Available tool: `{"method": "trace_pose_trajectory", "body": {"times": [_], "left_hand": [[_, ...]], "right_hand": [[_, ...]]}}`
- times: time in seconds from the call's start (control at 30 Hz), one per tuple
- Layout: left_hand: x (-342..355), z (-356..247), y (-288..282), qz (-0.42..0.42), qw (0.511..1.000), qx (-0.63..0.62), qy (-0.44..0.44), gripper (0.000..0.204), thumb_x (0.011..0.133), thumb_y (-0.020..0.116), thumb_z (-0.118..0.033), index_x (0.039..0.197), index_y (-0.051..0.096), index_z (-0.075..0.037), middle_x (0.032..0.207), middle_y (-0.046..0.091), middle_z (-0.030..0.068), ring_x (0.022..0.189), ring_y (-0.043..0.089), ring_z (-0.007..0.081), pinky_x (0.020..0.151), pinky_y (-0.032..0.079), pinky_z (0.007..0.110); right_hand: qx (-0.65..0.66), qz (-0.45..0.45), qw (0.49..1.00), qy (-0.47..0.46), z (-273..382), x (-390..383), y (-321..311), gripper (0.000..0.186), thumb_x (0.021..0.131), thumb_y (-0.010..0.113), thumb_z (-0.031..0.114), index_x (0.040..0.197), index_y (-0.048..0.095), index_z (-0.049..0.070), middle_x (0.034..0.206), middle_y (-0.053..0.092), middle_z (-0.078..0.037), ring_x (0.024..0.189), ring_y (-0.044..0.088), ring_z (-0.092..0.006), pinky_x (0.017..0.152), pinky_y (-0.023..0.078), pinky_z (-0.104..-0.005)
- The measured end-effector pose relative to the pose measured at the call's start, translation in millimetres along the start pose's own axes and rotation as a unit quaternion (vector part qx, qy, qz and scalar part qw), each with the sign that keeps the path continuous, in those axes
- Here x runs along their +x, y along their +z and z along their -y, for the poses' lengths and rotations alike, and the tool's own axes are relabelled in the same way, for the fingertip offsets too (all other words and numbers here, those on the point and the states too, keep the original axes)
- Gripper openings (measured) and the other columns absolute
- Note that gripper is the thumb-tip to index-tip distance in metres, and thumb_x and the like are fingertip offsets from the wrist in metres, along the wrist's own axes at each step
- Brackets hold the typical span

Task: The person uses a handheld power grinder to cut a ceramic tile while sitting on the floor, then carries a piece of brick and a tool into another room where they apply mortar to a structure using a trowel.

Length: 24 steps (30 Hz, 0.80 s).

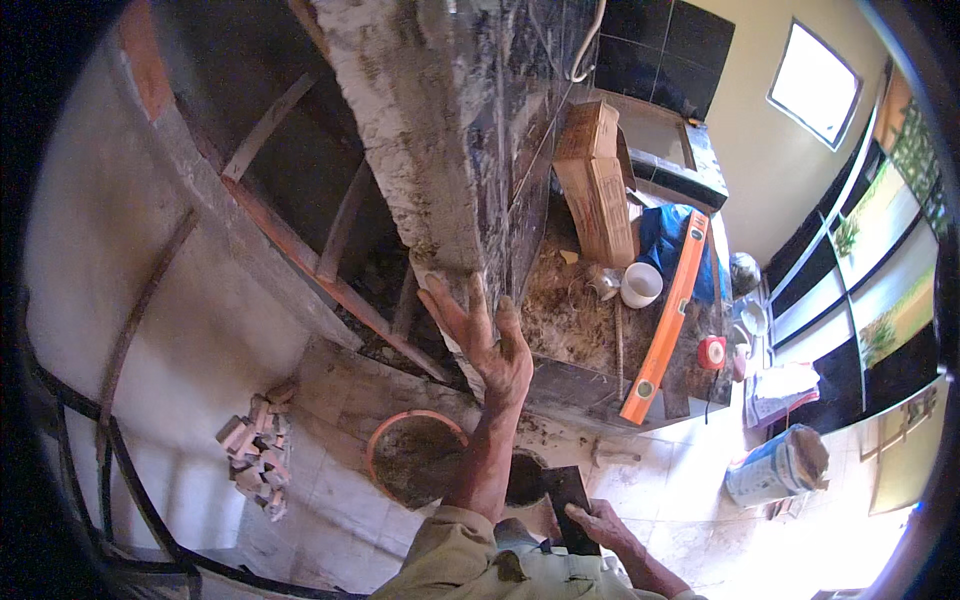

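Observation:
My left hand [487,345] reaches up with its fingers spread. Its fingertips lie against the rough, mortar-covered end of a wall [425,180], and nothing is held in it. Glossy black tiles [515,130] cover the right face of that wall. Low in front of my body, my right hand [602,527] grips the edge of a dark, flat rectangular piece that looks like a black tile [570,505]. The thumb shows on its face; the other fingers are mostly hidden. Under my left forearm stands a round orange-rimmed tub [372,455] with grey mortar in it.
On the dirty counter [560,330] lie an orange spirit level [668,315], a white cup [641,285], a cardboard box [600,190] and a red tape measure [711,352]. A bucket [775,468] stands on the floor at right. Broken bricks [258,455] are piled at left.

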<state>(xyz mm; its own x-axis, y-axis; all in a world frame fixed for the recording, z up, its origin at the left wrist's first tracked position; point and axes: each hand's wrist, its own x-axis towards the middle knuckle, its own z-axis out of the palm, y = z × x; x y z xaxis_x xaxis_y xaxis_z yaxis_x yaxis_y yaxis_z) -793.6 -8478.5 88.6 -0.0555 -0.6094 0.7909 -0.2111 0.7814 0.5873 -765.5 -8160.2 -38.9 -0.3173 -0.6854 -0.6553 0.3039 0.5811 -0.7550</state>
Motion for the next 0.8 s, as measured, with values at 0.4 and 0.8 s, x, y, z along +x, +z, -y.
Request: {"method": "trace_pose_trajectory", "body": {"times": [0.4, 0.8], "left_hand": [[9, -1, -4, 0.038, 0.998, 0.042, 0.024, 0.045, 0.097, 0.048, -0.02, 0.14, 0.041, -0.008, 0.151, 0.012, 0.0286, 0.14, 0.005, 0.0493, 0.107, 0.012, 0.064], [8, 0, -7, 0.055, 0.997, 0.043, 0.013, 0.05, 0.096, 0.054, -0.024, 0.14, 0.041, -0.005, 0.153, 0.013, 0.0255, 0.141, 0.005, 0.0455, 0.109, 0.01, 0.06]], "right_hand": [[-0.013, -0.04, 0.996, -0.075, 20, 10, -21, 0.034, 0.091, 0.058, 0.033, 0.09, 0.065, 0.0, 0.073, 0.061, 0.0, 0.064, 0.054, -0.0101, 0.056, 0.044, -0.0287], [0.044, -0.004, 0.995, -0.085, -2, 27, -5, 0.034, 0.093, 0.056, 0.035, 0.094, 0.064, 0.001, 0.076, 0.059, -0.002, 0.071, 0.053, -0.0132, 0.064, 0.043, -0.0312]]}}
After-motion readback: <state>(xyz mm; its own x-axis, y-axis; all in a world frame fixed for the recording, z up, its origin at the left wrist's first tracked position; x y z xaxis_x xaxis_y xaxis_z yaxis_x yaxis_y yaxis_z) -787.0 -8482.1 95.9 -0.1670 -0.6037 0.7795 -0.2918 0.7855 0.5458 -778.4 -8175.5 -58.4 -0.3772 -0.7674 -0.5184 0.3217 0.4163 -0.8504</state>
